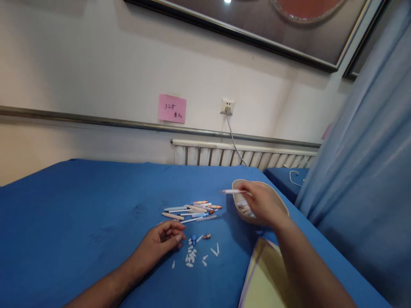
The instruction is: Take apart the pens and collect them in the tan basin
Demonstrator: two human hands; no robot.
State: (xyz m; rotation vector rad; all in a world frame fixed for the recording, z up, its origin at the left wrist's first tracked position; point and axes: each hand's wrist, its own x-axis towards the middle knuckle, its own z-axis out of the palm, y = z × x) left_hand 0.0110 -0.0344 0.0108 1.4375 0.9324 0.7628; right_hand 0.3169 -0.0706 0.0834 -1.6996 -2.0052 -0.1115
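Note:
My right hand is pinched on a slim white pen, whose pointed end sticks out to the left. It is over a beige bin with several pens inside. My left hand rests on the blue sheet, fingers loosely curled and thumb apart, with nothing visible in it. Just beyond it lies a pile of pens and pen parts in beige, white, blue and orange. Small white tapered pieces are scattered to its right, beside a blue piece and a copper-coloured piece.
A pale yellow pad or cloth lies under my right forearm. Behind the blue-covered surface are a radiator, a rail and a wall socket with a cable. A blue curtain hangs at the right.

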